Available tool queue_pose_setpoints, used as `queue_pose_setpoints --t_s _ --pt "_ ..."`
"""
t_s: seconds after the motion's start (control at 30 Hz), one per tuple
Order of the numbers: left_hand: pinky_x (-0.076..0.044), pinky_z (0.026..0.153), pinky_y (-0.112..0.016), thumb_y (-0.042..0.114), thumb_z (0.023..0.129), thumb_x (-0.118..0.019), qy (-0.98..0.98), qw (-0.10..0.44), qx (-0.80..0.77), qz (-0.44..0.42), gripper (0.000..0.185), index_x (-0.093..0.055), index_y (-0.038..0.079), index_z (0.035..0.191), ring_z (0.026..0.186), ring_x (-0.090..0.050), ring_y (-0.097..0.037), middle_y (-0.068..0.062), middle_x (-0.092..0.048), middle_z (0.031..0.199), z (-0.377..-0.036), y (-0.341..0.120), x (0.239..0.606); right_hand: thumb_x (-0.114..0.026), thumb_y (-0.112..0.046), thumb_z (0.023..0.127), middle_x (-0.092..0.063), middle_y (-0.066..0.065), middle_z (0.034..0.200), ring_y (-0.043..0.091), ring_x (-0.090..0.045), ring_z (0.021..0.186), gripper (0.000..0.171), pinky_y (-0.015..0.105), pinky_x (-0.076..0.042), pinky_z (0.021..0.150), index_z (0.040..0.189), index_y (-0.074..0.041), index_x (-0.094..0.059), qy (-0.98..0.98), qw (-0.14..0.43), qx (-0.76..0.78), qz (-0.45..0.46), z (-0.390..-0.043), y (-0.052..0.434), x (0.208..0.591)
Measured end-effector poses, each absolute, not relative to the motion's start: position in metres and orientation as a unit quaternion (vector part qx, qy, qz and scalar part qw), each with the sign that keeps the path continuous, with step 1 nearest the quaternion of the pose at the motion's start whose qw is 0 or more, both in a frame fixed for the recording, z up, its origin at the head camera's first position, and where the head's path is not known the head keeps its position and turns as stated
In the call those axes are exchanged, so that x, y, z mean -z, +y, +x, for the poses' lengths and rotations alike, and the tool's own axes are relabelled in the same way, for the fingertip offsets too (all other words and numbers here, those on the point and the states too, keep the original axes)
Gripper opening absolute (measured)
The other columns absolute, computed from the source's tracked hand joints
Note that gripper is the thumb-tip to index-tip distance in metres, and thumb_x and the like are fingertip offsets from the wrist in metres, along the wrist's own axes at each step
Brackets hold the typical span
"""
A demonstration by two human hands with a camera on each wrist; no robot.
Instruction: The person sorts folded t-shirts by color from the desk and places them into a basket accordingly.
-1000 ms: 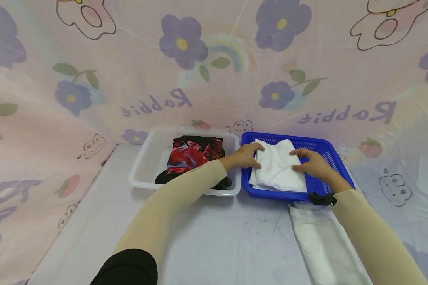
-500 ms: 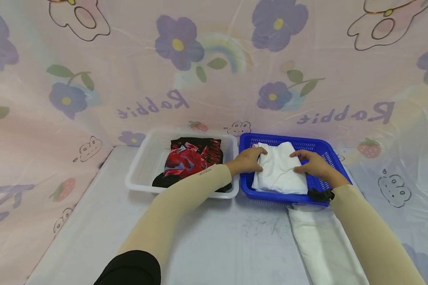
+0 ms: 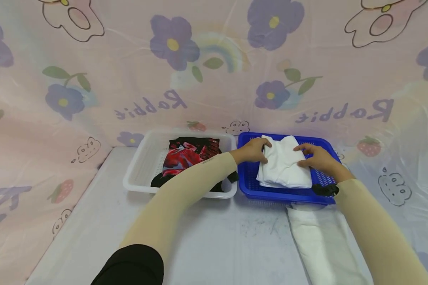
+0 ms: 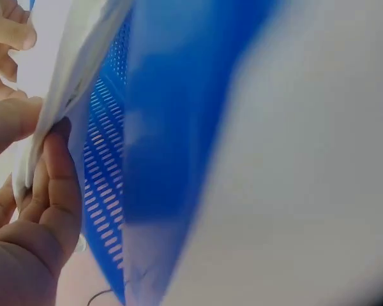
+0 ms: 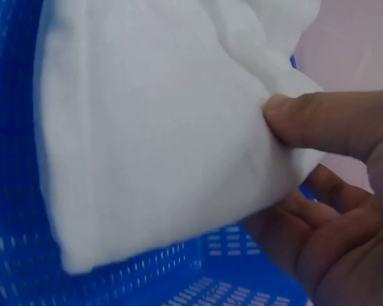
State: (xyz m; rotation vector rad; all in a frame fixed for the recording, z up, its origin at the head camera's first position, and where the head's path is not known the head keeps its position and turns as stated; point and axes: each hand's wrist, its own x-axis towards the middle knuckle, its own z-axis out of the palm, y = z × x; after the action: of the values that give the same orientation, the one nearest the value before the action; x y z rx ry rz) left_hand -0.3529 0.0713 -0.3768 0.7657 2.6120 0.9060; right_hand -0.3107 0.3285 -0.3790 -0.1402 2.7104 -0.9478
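Note:
A folded white cloth (image 3: 284, 163) sits in the blue slotted basket (image 3: 251, 189) at the back right of the table. My left hand (image 3: 261, 152) grips the cloth's left edge, and my right hand (image 3: 305, 157) grips its right edge. In the left wrist view, curled fingers (image 4: 54, 185) pinch the cloth's edge (image 4: 73, 76) beside the blue basket wall (image 4: 108, 191). The right wrist view has my thumb (image 5: 325, 124) on top of the cloth (image 5: 153, 127), the other fingers (image 5: 319, 236) curled beneath it, above the basket floor (image 5: 13, 255).
A white basket (image 3: 139, 171) holding a red and black garment (image 3: 187, 155) stands left of the blue one, touching it. Another white cloth (image 3: 321, 241) lies on the grey table (image 3: 217, 237) in front of the blue basket. Flowered plastic sheeting (image 3: 199, 79) walls the back and sides.
Both hands have shifted the white cloth to the right inside the blue basket, baring blue floor on its left. Their grip on its edges is unchanged.

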Motion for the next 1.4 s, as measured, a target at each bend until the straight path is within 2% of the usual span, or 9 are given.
queue_pose_setpoints --t_s 0.3,0.47,0.7,0.8,0.93,1.03,1.23,1.4 --pt "-0.044 0.073 -0.018 0.011 0.078 -0.080 0.893 0.151 -0.355 0.231 0.050 -0.061 0.015 0.125 0.089 -0.050 -0.011 -0.001 -0.057 0.104 -0.356 0.097 0.382 -0.068 -0.013 0.089 -0.039 0.028 0.129 0.033 -0.051 0.095 0.054 0.034 -0.052 0.071 0.138 -0.005 -0.046 0.934 0.136 0.329 -0.034 -0.313 0.348 0.385" --pt "-0.045 0.073 -0.019 0.009 0.078 -0.079 0.885 0.159 -0.382 0.212 0.048 -0.063 0.014 0.123 0.090 -0.051 -0.012 -0.003 -0.057 0.104 -0.360 0.105 0.391 -0.067 -0.010 0.089 -0.039 0.025 0.124 0.028 -0.050 0.089 0.054 0.032 -0.051 0.069 0.138 -0.004 -0.045 0.927 0.144 0.345 -0.026 -0.316 0.354 0.390" --pt "-0.049 0.080 -0.022 0.004 0.076 -0.079 0.885 0.185 -0.399 0.154 0.050 -0.062 0.015 0.122 0.093 -0.055 -0.013 -0.005 -0.061 0.116 -0.361 0.105 0.409 -0.069 -0.008 0.087 -0.040 0.020 0.114 0.024 -0.050 0.083 0.056 0.033 -0.053 0.068 0.137 -0.002 -0.046 0.913 0.165 0.372 -0.023 -0.319 0.355 0.400" --pt "-0.050 0.075 -0.023 -0.001 0.075 -0.078 0.876 0.210 -0.412 0.138 0.052 -0.061 0.012 0.123 0.086 -0.057 -0.014 -0.009 -0.060 0.121 -0.360 0.104 0.415 -0.070 -0.007 0.086 -0.041 0.019 0.111 0.023 -0.050 0.083 0.056 0.033 -0.054 0.069 0.136 -0.003 -0.045 0.906 0.180 0.382 -0.020 -0.319 0.355 0.404" --pt "-0.050 0.063 -0.023 -0.006 0.075 -0.076 0.858 0.247 -0.433 0.121 0.053 -0.060 0.008 0.124 0.073 -0.058 -0.015 -0.012 -0.058 0.123 -0.362 0.104 0.424 -0.071 -0.008 0.084 -0.044 0.017 0.105 0.023 -0.052 0.081 0.057 0.033 -0.054 0.070 0.135 -0.003 -0.046 0.902 0.202 0.382 -0.017 -0.321 0.355 0.411" --pt "-0.047 0.059 -0.022 -0.006 0.075 -0.075 0.856 0.261 -0.431 0.113 0.053 -0.060 0.009 0.124 0.070 -0.055 -0.014 -0.011 -0.057 0.123 -0.364 0.105 0.431 -0.070 -0.007 0.084 -0.043 0.016 0.101 0.023 -0.051 0.080 0.058 0.033 -0.052 0.068 0.136 -0.003 -0.044 0.898 0.220 0.381 -0.013 -0.324 0.355 0.417" --pt "-0.047 0.056 -0.024 -0.006 0.074 -0.076 0.855 0.272 -0.431 0.093 0.054 -0.060 0.010 0.123 0.065 -0.053 -0.014 -0.010 -0.058 0.113 -0.366 0.107 0.438 -0.068 -0.006 0.087 -0.042 0.018 0.108 0.025 -0.051 0.086 0.062 0.035 -0.053 0.072 0.141 -0.005 -0.039 0.890 0.248 0.382 0.005 -0.327 0.358 0.427" --pt "-0.046 0.057 -0.027 0.002 0.077 -0.077 0.869 0.271 -0.403 0.090 0.055 -0.057 0.014 0.127 0.062 -0.050 -0.015 -0.008 -0.059 0.105 -0.367 0.105 0.437 -0.067 -0.010 0.089 -0.042 0.021 0.116 0.029 -0.052 0.096 0.062 0.039 -0.055 0.077 0.142 -0.006 -0.038 0.893 0.260 0.368 0.013 -0.329 0.359 0.432"
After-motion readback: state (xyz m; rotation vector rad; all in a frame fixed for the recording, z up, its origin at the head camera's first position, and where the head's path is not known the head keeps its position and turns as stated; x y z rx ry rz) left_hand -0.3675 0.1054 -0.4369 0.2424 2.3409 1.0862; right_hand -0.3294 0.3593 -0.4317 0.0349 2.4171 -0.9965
